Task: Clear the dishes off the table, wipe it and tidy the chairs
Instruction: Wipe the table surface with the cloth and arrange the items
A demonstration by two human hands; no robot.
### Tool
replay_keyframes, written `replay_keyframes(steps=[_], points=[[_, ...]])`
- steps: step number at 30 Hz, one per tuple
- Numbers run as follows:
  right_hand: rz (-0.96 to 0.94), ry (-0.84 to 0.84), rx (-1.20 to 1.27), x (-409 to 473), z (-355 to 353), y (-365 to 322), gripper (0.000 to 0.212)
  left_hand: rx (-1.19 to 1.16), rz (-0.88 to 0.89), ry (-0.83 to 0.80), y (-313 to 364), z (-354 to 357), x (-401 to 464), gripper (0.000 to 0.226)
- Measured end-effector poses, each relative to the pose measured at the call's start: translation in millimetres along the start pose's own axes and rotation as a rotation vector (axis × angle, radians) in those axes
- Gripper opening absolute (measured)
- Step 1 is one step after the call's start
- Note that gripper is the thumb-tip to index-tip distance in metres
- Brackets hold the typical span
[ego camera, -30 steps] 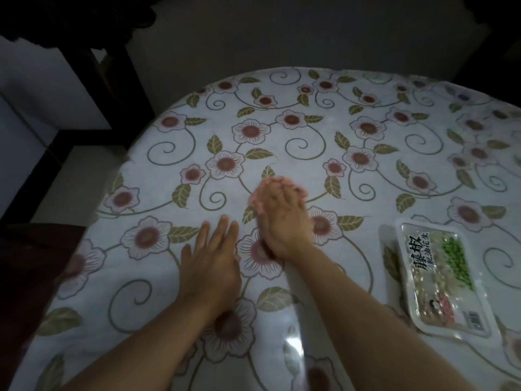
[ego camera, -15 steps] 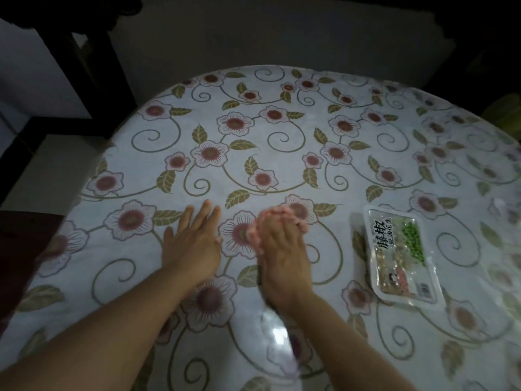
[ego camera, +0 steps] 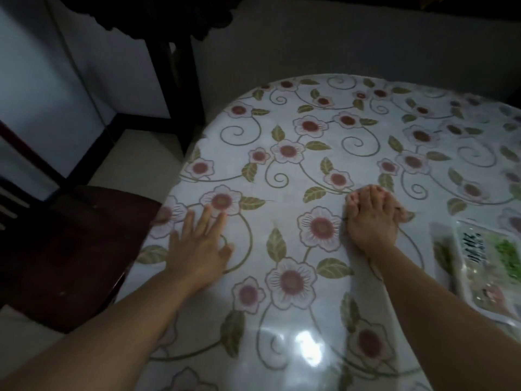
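Note:
The round table [ego camera: 284, 213] wears a glossy floral cover. My left hand [ego camera: 200, 244] lies flat on it near the left edge, fingers straight and spread. My right hand [ego camera: 372, 218] presses down further right with its fingers curled. A small greyish scrap of what looks like a wiping cloth [ego camera: 406, 215] pokes out beside its thumb; the rest is hidden under the hand. A dark red chair [ego camera: 70, 249] stands against the table's left edge.
A sealed plastic food tray [ego camera: 490, 266] with green and pale contents lies at the right edge, close to my right forearm. Dark wooden furniture legs [ego camera: 174, 80] stand behind the table on the left. Pale floor shows between them and the chair.
My hands were side by side and are now well apart: the left one has slid towards the table's left edge. The view has swung left, bringing the chair in.

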State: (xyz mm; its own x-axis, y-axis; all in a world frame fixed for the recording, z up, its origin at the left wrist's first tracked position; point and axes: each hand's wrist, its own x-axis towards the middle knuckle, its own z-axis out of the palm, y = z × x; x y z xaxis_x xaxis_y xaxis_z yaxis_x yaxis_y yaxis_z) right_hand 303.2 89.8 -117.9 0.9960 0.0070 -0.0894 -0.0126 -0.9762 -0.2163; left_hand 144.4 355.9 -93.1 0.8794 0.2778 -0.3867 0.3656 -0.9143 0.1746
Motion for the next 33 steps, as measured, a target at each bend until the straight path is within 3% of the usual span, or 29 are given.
replay_keyframes(steps=[5,9,12,15,17,20,24,29,33], points=[[-0.321,0.017,-0.024,-2,18,-91,0.067,0.001,0.017,0.061,-4,10,4,0.065],[-0.577,-0.125,0.056,-37,36,-170,0.068,-0.001,0.011,0.081,-4,11,5,0.066],[-0.760,-0.204,0.122,-43,43,-180,0.061,-0.018,0.008,0.108,-5,12,5,0.069],[-0.683,-0.067,0.220,-34,32,-138,0.053,-0.067,0.020,0.048,-7,9,5,0.069],[-0.507,0.046,0.149,-31,21,-82,0.056,-0.097,0.037,0.028,-10,6,5,0.069],[-0.305,0.041,-0.018,-40,7,1,0.066,-0.087,0.081,0.022,-19,3,-4,0.067],[-0.109,0.041,-0.028,-64,11,-2,0.066,-0.041,0.056,-0.043,-34,16,-57,0.068],[-0.557,0.044,-0.092,-144,39,-118,0.062,-0.047,0.053,-0.007,-38,27,-93,0.073],[-0.781,-0.140,0.058,-196,54,-154,0.071,-0.060,0.049,-0.007,-36,26,-93,0.077]])
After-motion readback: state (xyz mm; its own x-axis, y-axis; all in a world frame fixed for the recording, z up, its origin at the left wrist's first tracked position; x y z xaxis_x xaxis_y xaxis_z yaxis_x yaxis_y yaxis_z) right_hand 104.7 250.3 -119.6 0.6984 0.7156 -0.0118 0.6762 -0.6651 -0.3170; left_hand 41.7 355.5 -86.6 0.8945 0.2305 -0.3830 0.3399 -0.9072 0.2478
